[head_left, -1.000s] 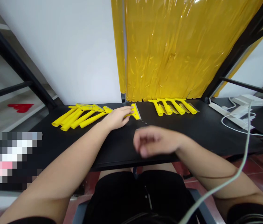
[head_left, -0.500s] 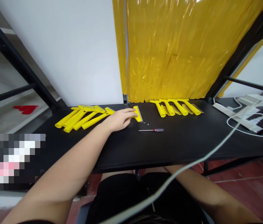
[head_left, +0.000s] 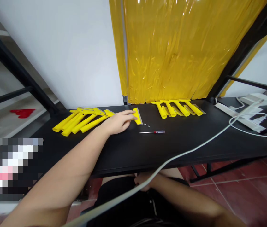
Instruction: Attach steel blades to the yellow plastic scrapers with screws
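Observation:
My left hand [head_left: 118, 123] lies over a yellow scraper [head_left: 137, 116] on the black table, its fingers closed on the part next to the head. The scraper's handle is hidden beneath my palm; the head and its metal edge point right. Two tiny screws [head_left: 147, 125] lie just right of the head. Nearer to me is a screwdriver [head_left: 158, 132] with a clear and red handle, its shaft pointing left. Below the table's front edge, my right hand [head_left: 144, 181] rests at my lap. Its fingers are partly hidden, and I cannot see whether they hold anything.
Several yellow scrapers [head_left: 76, 121] lie in a row at the left, and several more [head_left: 179, 108] at the back right. A white power strip [head_left: 240, 116] with cords sits at the right end. One pale cable [head_left: 185, 153] crosses in front of the black table [head_left: 176, 146].
My right hand has come into view at my lap, below the table edge. My left hand stays on the scraper, and the view has shifted slightly.

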A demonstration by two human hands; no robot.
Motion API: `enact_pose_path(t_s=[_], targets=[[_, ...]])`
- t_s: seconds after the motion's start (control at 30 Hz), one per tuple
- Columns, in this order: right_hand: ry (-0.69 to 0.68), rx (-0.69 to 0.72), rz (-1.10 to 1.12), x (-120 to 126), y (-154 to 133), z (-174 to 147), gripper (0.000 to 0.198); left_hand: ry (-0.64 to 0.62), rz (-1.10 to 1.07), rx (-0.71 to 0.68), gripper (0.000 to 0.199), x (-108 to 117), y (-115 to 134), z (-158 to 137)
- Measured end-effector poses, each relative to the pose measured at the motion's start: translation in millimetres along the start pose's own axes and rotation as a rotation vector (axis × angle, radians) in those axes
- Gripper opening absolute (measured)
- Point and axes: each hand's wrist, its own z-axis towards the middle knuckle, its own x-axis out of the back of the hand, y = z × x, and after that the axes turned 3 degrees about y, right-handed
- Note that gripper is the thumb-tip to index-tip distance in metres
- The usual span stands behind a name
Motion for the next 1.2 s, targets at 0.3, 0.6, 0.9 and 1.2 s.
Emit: enact_pose_path(t_s=[0.3, 0.6, 0.9, 1.2], targets=[[0.786, 0.732, 0.313, 60.8, -30.3, -122.5, 0.009, 0.104, -0.120, 0.007, 0.035, 0.6, -2.0, 0.7], [1.418, 0.055, 0.002, 162.5, 58.7, -130.3, 0.049, 0.134, -0.169, 0.072, 0.033, 0.6, -9.2, -1.2], [1.465, 0.122, 0.479, 254.0, 115.0, -102.3, 0.038, 0.173, -0.171, 0.056, 0.030, 0.6, -9.7, 0.2], [0.584, -0.049, -0.172, 243.2, 62.4, -75.3, 0.030, 0.264, -0.455, 0.134, 0.018, -1.7, -0.1, 2.3]])
